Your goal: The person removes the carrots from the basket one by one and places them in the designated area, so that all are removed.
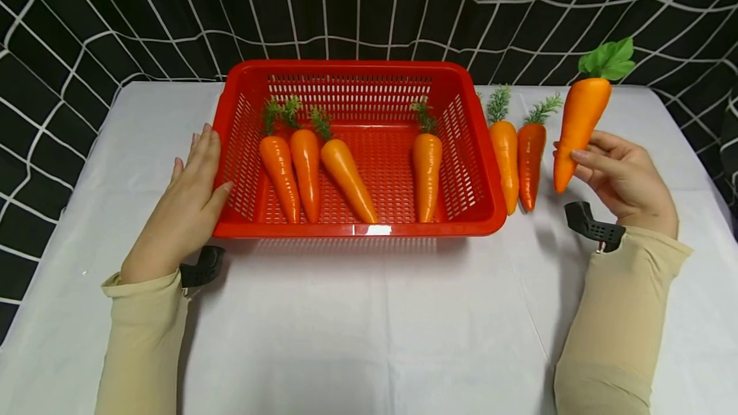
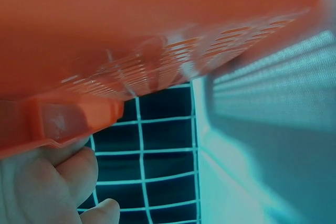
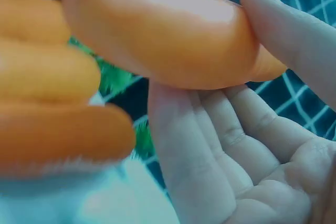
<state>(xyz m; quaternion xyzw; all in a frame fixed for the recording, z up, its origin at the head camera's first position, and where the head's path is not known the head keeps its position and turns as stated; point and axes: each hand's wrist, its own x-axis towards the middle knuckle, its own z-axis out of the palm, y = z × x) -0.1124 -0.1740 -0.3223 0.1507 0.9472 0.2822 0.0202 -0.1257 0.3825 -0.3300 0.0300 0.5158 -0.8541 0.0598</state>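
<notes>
In the head view, my right hand (image 1: 637,178) pinches an orange toy carrot (image 1: 585,107) with broad green leaves near its lower, pointed end. The carrot hangs tip down above the table; the right wrist view shows thumb and fingers on it (image 3: 163,30). My left hand (image 1: 184,207) lies against the left rim of a red plastic basket (image 1: 369,230), its fingers extended. Inside the basket lie several carrots with feathery tops, a group on the left and one carrot (image 1: 427,175) on the right.
Right of the basket, an orange carrot (image 1: 505,162) and a darker carrot (image 1: 530,162) lie side by side; the right wrist view shows another carrot (image 3: 31,17) beside them. A white cloth (image 1: 323,332) covers the table. Black fabric with white netting (image 1: 357,11) stands behind.
</notes>
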